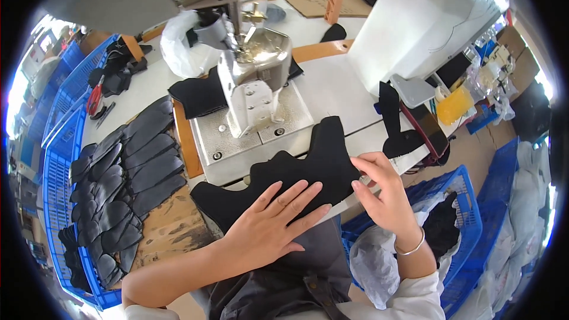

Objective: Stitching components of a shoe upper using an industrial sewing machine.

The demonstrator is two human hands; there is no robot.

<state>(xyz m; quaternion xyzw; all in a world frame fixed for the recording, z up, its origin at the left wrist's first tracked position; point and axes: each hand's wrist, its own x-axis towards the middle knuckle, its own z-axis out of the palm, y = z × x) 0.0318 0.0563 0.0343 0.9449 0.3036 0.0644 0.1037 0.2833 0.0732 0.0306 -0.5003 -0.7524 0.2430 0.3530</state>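
Note:
A black shaped fabric piece [284,172], with a wavy far edge, lies at the front of the sewing machine table. On its near side my left hand [267,222] rests flat, fingers stretched and slightly spread. My right hand [382,189] is at the piece's right edge, with thumb and bent fingers closed on the edge; whether it is one layer or more there, I cannot tell. Just beyond the piece stands the sewing machine's metal post [252,89], fixed to a steel plate [207,136]. Another black piece [198,95] lies behind the post.
Overlapping black cut pieces [127,184] cover a worn board at left, beside blue crates [62,201]. Red-handled scissors [95,98] lie farther back. The white machine column [409,18] rises at right. A dark red phone-like case [428,133] and a lined blue basket [471,219] are nearby.

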